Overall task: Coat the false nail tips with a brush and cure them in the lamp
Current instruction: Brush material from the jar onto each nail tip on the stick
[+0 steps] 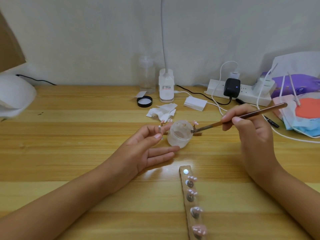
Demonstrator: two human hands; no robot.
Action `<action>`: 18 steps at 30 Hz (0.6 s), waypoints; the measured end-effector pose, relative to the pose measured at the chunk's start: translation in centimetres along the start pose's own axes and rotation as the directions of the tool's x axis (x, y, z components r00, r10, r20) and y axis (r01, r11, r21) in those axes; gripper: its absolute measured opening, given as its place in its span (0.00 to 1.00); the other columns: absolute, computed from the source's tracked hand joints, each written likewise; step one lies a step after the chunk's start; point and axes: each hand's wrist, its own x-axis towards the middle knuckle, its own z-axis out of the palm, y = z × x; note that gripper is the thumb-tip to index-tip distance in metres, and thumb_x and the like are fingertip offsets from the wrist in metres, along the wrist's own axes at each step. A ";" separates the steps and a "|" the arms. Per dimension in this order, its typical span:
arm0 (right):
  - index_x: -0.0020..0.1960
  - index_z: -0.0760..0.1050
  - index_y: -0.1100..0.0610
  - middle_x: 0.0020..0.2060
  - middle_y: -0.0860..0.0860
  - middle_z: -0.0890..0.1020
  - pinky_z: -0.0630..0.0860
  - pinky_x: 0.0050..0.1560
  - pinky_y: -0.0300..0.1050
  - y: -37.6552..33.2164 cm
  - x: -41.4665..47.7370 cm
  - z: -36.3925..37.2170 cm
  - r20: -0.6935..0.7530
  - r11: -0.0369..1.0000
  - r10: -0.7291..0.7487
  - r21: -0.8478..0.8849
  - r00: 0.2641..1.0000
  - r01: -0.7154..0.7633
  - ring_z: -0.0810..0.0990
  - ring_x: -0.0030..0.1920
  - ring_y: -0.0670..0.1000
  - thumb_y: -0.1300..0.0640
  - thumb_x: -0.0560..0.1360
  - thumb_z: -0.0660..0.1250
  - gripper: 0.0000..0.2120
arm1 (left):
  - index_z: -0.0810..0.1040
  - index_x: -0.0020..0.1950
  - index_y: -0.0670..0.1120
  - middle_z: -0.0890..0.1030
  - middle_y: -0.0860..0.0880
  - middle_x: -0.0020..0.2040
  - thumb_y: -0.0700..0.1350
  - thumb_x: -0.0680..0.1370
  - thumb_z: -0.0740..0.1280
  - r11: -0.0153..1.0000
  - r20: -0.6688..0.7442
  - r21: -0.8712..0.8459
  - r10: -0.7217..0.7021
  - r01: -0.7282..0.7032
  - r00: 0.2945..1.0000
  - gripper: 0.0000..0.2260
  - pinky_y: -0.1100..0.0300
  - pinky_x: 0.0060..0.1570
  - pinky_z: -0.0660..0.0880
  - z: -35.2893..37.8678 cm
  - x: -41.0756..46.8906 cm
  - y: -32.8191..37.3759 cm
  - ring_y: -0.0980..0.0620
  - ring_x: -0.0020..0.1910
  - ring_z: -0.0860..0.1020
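Holding a brown wooden brush (pixel 242 116) against a frosted plastic jar (pixel 180 135) in my right grip (pixel 249 125); my left grip (pixel 145 149) pinches a clear-stemmed nail tip (pixel 160 131).

Two hands are in view, the left hand (pixel 143 149) and the right hand (pixel 251 129), and between them are one brush (pixel 242 116), one frosted jar (pixel 180 134) and one held nail tip (pixel 160 131). The near wooden strip (pixel 187 210) carries five metal discs: four bear nail tips (pixel 192 178) and one is a bare disc (pixel 186 171). Three more pink tips (pixel 195 122) show around the jar by a second strip (pixel 198 134). Farther back are one black lid (pixel 144 101), one clear bottle (pixel 147 75), one white curing lamp (pixel 13 94), one crumpled tissue (pixel 162 111), one white block (pixel 195 103) and one power strip (pixel 249 96) holding three plugs (pixel 232 87).
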 end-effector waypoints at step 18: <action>0.42 0.81 0.48 0.41 0.46 0.81 0.74 0.47 0.38 0.4 0.5 -0.5 0.041 0.995 0.059 0.075 0.997 -0.062 0.77 0.45 0.46 0.55 0.71 0.61 0.10 | 0.73 0.47 0.43 0.79 0.52 0.64 0.42 0.74 0.64 1.000 -0.052 -0.003 -0.014 0.014 0.999 0.04 0.52 0.54 0.79 0.3 0.1 0.1 0.38 0.57 0.81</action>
